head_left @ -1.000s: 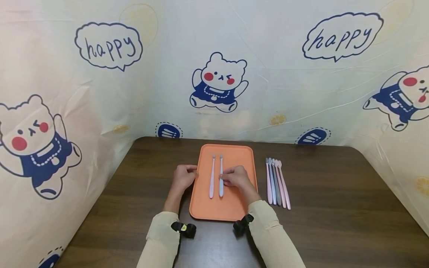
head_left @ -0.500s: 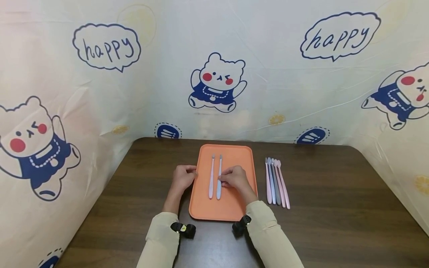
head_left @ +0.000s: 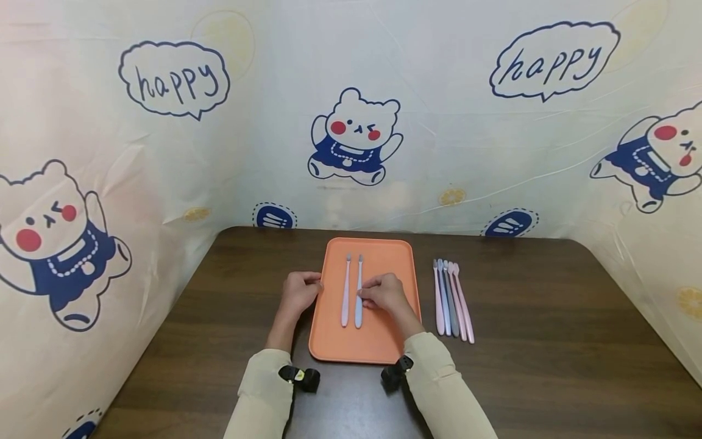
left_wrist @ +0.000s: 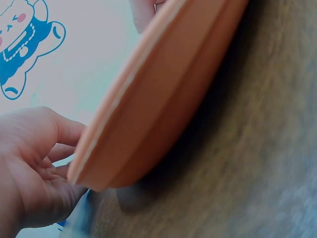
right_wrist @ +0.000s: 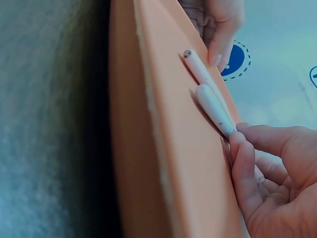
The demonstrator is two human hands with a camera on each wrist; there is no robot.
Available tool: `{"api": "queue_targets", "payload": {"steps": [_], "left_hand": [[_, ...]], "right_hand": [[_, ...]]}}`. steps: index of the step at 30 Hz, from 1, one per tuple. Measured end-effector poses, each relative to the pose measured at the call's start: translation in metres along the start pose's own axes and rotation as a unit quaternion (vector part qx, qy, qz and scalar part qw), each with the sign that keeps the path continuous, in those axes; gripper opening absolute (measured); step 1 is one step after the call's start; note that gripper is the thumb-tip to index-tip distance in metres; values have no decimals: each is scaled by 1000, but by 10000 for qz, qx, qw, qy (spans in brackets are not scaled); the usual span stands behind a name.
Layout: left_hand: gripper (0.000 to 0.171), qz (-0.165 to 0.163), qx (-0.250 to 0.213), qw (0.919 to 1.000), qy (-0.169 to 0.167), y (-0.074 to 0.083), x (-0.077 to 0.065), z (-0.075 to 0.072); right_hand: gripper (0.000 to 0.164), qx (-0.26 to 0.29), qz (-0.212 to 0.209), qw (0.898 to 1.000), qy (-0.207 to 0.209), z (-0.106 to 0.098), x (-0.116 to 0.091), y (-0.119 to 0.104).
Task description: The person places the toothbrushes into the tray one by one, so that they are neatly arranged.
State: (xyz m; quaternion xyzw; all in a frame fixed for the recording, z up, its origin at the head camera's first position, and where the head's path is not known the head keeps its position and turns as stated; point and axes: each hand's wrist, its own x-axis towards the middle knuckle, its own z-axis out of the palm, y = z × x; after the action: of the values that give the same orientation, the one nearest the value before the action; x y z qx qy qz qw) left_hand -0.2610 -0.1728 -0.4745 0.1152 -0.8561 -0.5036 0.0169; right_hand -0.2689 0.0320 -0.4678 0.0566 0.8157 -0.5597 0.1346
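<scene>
Blue toothbrush (head_left: 359,314) leftward, middle in right grip (head_left: 386,294)

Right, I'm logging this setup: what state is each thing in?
Tray: flat on the table.
Tray's pink brush: lying, no hand on it.
Blue brush: pinched by the right hand, over the tray.
Five other brushes: lying side by side, off the tray.
Left hand: holding the tray's rim.
</scene>
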Motion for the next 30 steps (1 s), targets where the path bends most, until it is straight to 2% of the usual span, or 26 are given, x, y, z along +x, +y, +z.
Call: {"api": "queue_targets", "payload": {"steps": [11,22,30], "left_hand": [[32,14,31,10000,-11,1,-2,1],[32,-87,10,9999,-76,0,-3,2],[32,18,32,10000,-5,1,-2,1]], "right_hand": [[17,414,-271,9988,64,-13,-12,8],[18,521,-577,9970,48,-26,-23,13],[22,537,-732,9958,101,-40,-36,16]]}}
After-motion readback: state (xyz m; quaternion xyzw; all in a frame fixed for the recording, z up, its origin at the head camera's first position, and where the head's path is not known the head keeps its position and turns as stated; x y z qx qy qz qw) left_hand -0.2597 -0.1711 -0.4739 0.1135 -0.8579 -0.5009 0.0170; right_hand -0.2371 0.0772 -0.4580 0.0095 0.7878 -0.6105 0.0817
